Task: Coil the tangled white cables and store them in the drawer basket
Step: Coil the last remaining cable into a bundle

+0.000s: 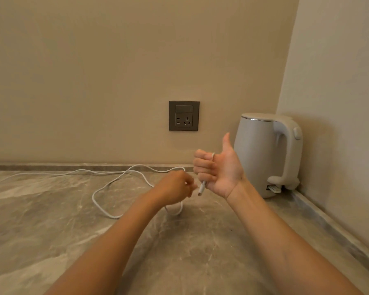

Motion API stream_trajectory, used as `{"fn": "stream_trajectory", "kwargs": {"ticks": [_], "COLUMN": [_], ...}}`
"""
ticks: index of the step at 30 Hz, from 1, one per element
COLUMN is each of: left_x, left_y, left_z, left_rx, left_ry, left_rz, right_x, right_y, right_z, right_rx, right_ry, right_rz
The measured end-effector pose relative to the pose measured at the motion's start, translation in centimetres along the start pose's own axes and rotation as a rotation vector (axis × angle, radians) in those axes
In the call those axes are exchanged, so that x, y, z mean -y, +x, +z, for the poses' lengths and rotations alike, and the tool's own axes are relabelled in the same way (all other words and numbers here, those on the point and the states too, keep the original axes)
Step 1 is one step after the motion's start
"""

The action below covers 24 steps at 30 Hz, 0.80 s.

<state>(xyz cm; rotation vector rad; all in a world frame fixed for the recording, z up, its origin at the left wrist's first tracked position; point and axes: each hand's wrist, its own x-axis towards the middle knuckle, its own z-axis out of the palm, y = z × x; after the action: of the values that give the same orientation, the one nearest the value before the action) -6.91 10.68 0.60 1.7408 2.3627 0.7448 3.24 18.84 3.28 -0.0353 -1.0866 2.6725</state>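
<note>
Gripping the white cable [93,198] in my right hand [218,170], fingers curled round it and thumb up, I see its plug end poking out below the fist. My left hand [175,188], blurred, holds the cable just beside it. Loose loops sprawl leftward across the surface [51,231], reaching its back edge. A kettle [257,156] fills the right corner.
</note>
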Motion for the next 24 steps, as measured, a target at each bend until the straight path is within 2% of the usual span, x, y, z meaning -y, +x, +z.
{"fn": "stream_trajectory", "kwargs": {"ticks": [5,9,11,14,16,21,24], "left_x": [-2.6,-3.0,-2.7,-1.7,-1.0,-0.2,0.2], "left_y": [-1.0,-1.8,-1.9,-1.5,-1.3,-0.9,-0.7], "left_z": [-0.7,-2.2,-2.9,-3.9,-4.4,-5.2,-5.5], "left_rx": [0.411,0.562,0.492,0.191,0.059,-0.117,-0.261], "left_ry": [-0.223,-0.294,-0.268,-0.313,-0.391,-0.399,-0.447], "left_rz": [-0.002,0.023,0.025,0.013,0.007,0.066,0.099], "right_x": [0.7,0.7,0.4,0.1,0.0,-0.7,-1.5], "right_y": [-0.1,0.0,0.0,0.1,0.1,1.0,1.5], "right_z": [-1.2,-1.7,-1.9,-2.3,-2.5,-1.8,-0.9], "right_rx": [-0.153,-0.206,-0.226,-0.254,-0.266,-0.232,-0.245], "right_ry": [0.067,0.087,0.022,-0.125,-0.190,-0.455,-0.620], "right_rz": [-0.138,-0.229,-0.237,-0.200,-0.159,-0.046,-0.038]}}
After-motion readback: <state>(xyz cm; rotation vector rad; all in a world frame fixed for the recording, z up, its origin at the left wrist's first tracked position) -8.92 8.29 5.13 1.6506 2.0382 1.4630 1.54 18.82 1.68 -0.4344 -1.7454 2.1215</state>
